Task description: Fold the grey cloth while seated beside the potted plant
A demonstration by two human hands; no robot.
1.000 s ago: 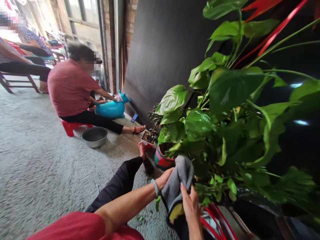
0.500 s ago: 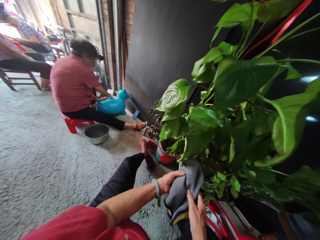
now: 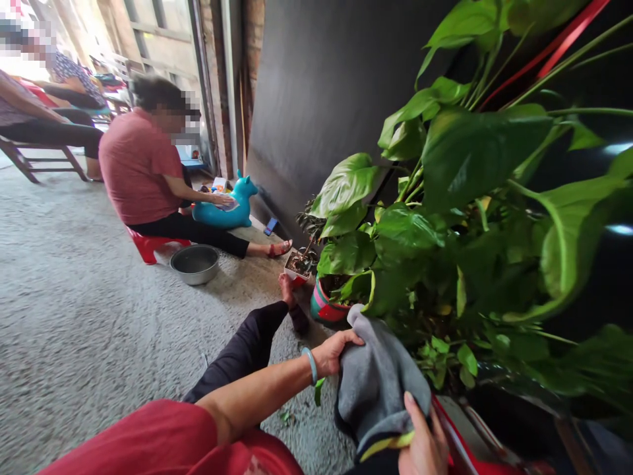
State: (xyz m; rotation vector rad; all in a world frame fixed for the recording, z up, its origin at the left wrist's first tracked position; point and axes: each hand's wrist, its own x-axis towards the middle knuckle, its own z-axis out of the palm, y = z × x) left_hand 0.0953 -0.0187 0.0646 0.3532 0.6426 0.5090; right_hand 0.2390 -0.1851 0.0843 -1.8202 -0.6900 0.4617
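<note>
Both hands are on the grey cloth [image 3: 378,389], stretched between them beside the big leafy plant [image 3: 445,218]; left hand [image 3: 333,353] pinches its top edge, right hand [image 3: 425,445] grips the lower end; metal bowl [image 3: 194,262] sits well apart on the floor.

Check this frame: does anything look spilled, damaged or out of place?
Little stands out. A small blue object lies loose on the floor by the dark board. Both hands, left hand and right hand, grip the grey cloth normally.
</note>
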